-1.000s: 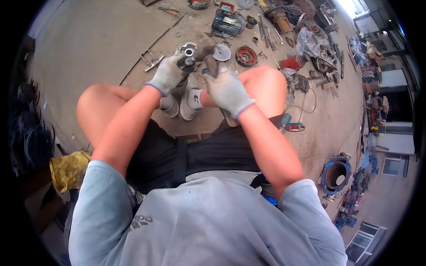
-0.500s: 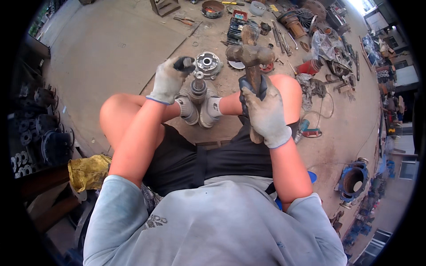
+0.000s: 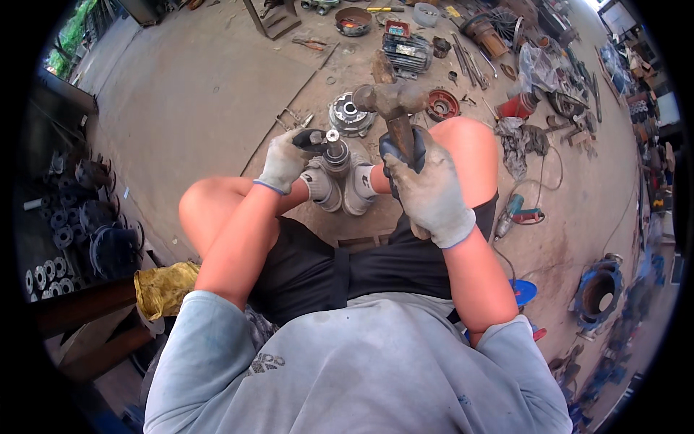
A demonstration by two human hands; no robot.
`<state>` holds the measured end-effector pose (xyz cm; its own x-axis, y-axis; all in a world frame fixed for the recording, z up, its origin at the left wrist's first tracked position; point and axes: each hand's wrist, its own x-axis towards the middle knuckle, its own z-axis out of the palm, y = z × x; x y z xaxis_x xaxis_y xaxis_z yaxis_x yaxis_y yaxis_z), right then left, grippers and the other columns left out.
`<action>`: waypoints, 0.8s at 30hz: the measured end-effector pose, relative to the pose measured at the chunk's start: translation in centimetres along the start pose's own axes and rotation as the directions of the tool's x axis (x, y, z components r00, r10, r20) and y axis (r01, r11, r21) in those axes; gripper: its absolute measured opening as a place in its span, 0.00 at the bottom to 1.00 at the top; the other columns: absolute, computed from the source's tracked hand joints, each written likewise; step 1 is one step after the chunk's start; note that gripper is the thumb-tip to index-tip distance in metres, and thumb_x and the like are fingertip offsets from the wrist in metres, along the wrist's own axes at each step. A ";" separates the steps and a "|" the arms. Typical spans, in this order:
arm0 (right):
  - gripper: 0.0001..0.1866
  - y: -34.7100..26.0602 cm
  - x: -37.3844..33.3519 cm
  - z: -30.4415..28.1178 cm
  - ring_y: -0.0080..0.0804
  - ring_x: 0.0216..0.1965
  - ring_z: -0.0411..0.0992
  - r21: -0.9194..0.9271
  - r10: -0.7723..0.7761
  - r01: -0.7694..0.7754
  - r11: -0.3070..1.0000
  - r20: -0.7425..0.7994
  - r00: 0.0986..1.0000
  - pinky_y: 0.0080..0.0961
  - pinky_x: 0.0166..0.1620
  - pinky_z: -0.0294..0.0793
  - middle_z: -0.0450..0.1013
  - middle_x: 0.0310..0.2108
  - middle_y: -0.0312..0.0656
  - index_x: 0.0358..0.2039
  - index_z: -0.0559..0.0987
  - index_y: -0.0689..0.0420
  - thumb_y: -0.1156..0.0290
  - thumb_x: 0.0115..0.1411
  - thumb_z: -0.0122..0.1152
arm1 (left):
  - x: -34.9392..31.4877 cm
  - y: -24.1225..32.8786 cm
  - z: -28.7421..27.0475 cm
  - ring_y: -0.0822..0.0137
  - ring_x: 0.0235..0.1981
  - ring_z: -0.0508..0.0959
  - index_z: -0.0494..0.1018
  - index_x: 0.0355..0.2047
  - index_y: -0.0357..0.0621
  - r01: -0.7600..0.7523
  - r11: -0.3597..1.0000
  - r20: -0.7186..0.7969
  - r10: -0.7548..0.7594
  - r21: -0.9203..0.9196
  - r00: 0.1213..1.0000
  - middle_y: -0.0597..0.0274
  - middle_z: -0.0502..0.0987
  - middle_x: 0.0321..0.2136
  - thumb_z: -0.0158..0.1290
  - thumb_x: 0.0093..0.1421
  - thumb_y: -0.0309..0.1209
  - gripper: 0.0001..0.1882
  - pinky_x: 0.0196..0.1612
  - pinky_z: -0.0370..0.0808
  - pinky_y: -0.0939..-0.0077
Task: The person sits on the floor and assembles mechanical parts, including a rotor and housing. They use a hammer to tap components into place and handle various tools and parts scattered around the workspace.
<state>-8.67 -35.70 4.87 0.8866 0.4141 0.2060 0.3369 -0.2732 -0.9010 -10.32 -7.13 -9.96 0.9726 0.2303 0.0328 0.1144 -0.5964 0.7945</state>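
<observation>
The right grip (image 3: 432, 186), in a pale glove with dark fingers, is closed around the wooden handle of a hammer (image 3: 392, 103), whose metal head is out beyond the fingers while the handle's butt shows below the palm. The left grip (image 3: 284, 160), gloved alike, has its fingers curled just beside the top of a metal shaft (image 3: 335, 153); whether they pinch a small piece or touch the shaft, I cannot tell. The shaft stands upright between the person's two shoes (image 3: 358, 195), its narrower, paler tip uppermost. Just past it on the concrete floor (image 3: 195, 108) lies a round silvery flange (image 3: 350, 116) with a hole at its centre, and to the right of that, beyond the hammer, a red ring-shaped part (image 3: 442, 105). Farther out are a finned motor (image 3: 407, 54) and, to its left, a pair of pliers (image 3: 309, 44). A teal-and-red power tool (image 3: 519, 211) with a cord rests on the floor to the right of the person's right knee.
</observation>
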 end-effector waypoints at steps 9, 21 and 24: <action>0.15 1.2 0.1 0.4 0.55 0.38 0.81 -0.009 0.053 -0.052 0.999 0.024 0.998 0.46 0.41 0.80 0.80 0.37 0.55 0.49 0.83 0.61 0.69 0.64 0.71 | 0.7 0.0 0.8 0.71 0.39 0.87 0.86 0.47 0.43 -0.003 0.990 -0.043 -0.003 -0.143 0.999 0.59 0.90 0.40 0.68 0.60 0.20 0.15 0.46 0.83 0.71; 0.18 1.8 0.0 1.4 0.62 0.38 0.80 -0.164 -0.023 0.037 0.986 0.087 0.996 0.52 0.42 0.80 0.79 0.36 0.61 0.50 0.83 0.61 0.63 0.65 0.71 | 1.8 -2.3 2.4 0.45 0.46 0.86 0.83 0.45 0.42 -0.068 0.993 -0.028 0.071 0.097 0.997 0.46 0.87 0.41 0.63 0.56 0.19 0.15 0.49 0.83 0.56; 0.21 3.3 -0.2 2.0 0.64 0.38 0.80 -0.344 -0.130 0.163 0.925 0.116 0.985 0.53 0.43 0.80 0.79 0.35 0.62 0.53 0.81 0.62 0.60 0.66 0.70 | 2.1 -2.1 2.7 0.44 0.46 0.86 0.82 0.43 0.43 -0.013 0.980 -0.041 0.021 0.196 0.999 0.46 0.87 0.40 0.65 0.56 0.22 0.13 0.50 0.82 0.53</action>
<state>-8.39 -34.93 1.13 0.7925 0.5440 0.2758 0.5649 -0.4843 -0.6680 -7.97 -7.48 -13.17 0.9656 0.2492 0.0746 0.1396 -0.7384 0.6597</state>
